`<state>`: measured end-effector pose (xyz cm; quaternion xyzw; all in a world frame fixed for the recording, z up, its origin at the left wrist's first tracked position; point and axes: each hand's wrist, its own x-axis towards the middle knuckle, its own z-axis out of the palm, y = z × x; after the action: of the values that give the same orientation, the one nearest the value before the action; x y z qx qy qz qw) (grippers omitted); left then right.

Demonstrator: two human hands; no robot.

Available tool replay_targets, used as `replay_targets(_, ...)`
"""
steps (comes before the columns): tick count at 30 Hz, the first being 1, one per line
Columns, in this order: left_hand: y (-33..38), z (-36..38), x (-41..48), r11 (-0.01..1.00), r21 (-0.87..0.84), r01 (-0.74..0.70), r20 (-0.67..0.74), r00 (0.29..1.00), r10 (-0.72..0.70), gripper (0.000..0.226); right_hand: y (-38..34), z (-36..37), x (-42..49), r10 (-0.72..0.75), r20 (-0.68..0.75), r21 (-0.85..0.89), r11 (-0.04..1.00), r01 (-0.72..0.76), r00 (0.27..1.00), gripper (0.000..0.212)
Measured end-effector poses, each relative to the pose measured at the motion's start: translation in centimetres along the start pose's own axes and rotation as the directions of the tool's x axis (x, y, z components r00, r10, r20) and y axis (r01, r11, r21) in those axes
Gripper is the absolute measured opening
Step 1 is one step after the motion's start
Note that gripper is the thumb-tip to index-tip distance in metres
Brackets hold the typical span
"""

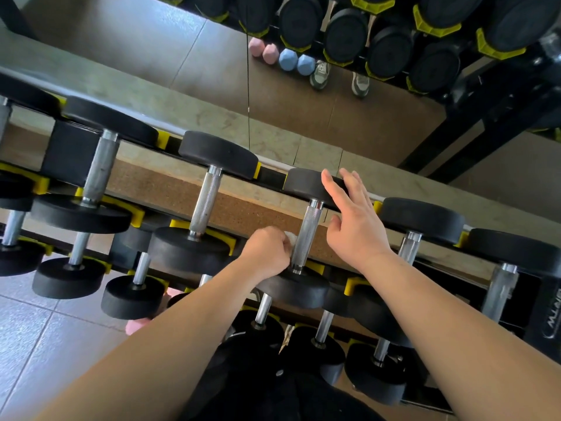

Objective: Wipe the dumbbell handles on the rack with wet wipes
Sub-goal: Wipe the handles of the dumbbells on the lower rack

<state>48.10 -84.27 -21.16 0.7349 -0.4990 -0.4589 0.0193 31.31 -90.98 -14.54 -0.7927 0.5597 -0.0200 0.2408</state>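
Observation:
Black dumbbells with knurled steel handles lie in yellow cradles on the top tier of a rack (437, 262). My left hand (267, 253) grips a white wet wipe (292, 238), mostly hidden in the fist, just left of the lower part of one handle (307, 235). My right hand (352, 220) is spread with straight fingers to the right of that handle, fingertips over the dumbbell's far black head (306, 183). The near head (294, 287) sits below my left wrist.
More dumbbells lie on both sides, with a neighbouring handle (206, 202) to the left, and on lower tiers near my body. A wall mirror (212, 71) behind the rack reflects dumbbells, small pink and blue weights and shoes. Grey floor tiles (45, 344) lie at lower left.

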Motion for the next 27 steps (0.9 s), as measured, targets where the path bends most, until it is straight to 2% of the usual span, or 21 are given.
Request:
replay_targets(3, -0.3, -2.1, -0.2, 0.979, 0.184, 0.088, -0.126, 0.99, -0.065, 0.02, 0.0, -0.3, 0.0, 0.003, 0.021, 0.014, 1.0, -0.004, 1.0, 0.087)
replay_targets(6, -1.4, -4.0, -0.5, 0.976, 0.185, 0.114, -0.215, 0.974, -0.073, 0.028, 0.0, -0.6, 0.1, 0.006, 0.056, 0.044, 0.999, -0.008, 0.998, 0.087)
replay_targets(9, -1.6, -3.4, -0.9, 0.996, -0.084, 0.013, -0.156, 0.987, -0.026, 0.018, 0.1, -0.9, 0.1, 0.013, 0.095, 0.078, 0.997, -0.021, 0.995, 0.087)
replay_targets(11, -0.8, -2.1, -1.2, 0.959, -0.284, -0.019, -0.075, 0.997, -0.003, 0.018, 0.1, -1.2, 0.1, 0.012, 0.119, 0.093, 0.995, -0.023, 0.993, 0.087)
replay_targets(14, 0.6, -0.3, -1.3, 0.924, -0.383, -0.009, 0.021, 1.0, 0.019, 0.02, -0.1, -1.2, -0.1, 0.018, 0.135, 0.098, 0.995, -0.031, 0.991, 0.09)
replay_targets(18, 0.8, 0.6, -1.3, 0.939, -0.344, 0.008, -0.048, 0.999, -0.026, 0.022, -0.4, -0.9, -0.3, 0.028, 0.119, 0.065, 0.997, -0.036, 0.992, 0.093)
replay_targets(21, 0.2, -0.3, -2.0, 0.995, -0.084, -0.063, -0.004, 0.998, 0.063, 0.023, -0.5, -0.8, -0.6, 0.03, 0.11, 0.063, 0.997, -0.037, 0.993, 0.094)
replay_targets(23, 0.0, -1.3, -3.1, 0.988, 0.013, -0.153, 0.031, 0.988, 0.153, 0.023, -0.7, -0.9, -0.8, 0.033, 0.116, 0.079, 0.996, -0.042, 0.993, 0.094)
replay_targets(25, -0.4, -2.7, -4.5, 0.984, -0.025, -0.176, -0.027, 0.984, 0.176, 0.022, -1.0, -1.2, -1.1, 0.054, 0.13, 0.119, 0.99, -0.07, 0.99, 0.09)
replay_targets(27, -1.4, -4.2, -5.6, 0.981, -0.087, -0.172, -0.179, 0.972, 0.154, 0.022, -2.0, -1.7, -1.8, 0.099, 0.109, 0.202, 0.972, -0.119, 0.989, 0.077)
